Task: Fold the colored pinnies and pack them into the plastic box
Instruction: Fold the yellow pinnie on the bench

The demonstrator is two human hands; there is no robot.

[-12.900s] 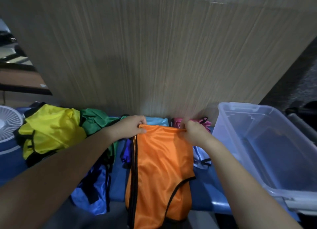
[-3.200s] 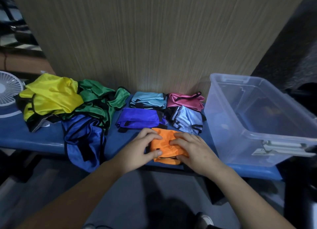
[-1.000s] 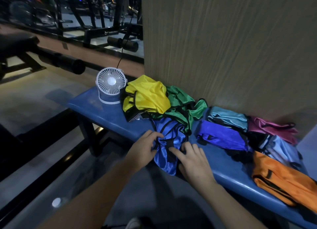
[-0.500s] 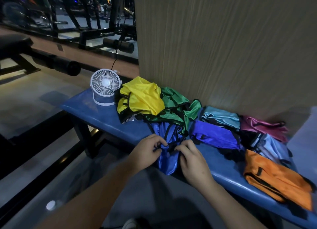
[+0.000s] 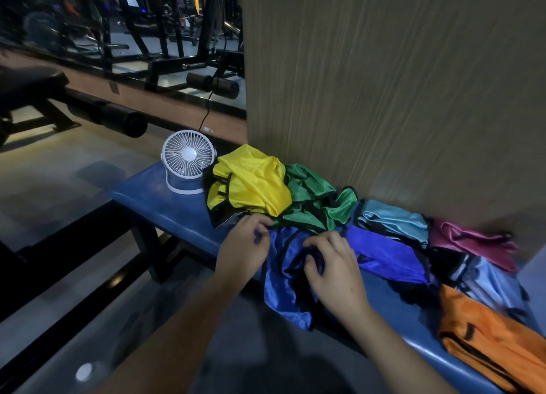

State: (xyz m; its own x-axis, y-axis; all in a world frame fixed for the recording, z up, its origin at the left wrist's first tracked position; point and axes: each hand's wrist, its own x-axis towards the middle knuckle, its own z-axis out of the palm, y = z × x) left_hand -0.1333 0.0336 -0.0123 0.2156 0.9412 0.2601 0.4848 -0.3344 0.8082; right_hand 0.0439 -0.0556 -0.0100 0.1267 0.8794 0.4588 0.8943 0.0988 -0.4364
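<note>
1. Blue pinny (image 5: 283,287): shiny satin, black trim, crumpled, draped over the front edge of the bench (image 5: 165,204).
2. Left hand (image 5: 240,253): fingers curled, pinching the pinny's left edge.
3. Right hand (image 5: 334,268): fingers curled, bunching its fabric and black trim.
4. Behind it: loose yellow pinny (image 5: 251,184) on top of a rumpled green pinny (image 5: 313,198).
5. To the right: folded bundles, purple (image 5: 387,254), light blue (image 5: 396,221), pink (image 5: 469,241), pale silver-blue (image 5: 490,281), orange (image 5: 490,337), all glossy.
6. Bench: blue padded vinyl. Round white fan (image 5: 188,159) at its left end, wood-grain panel (image 5: 384,83) behind.
</note>
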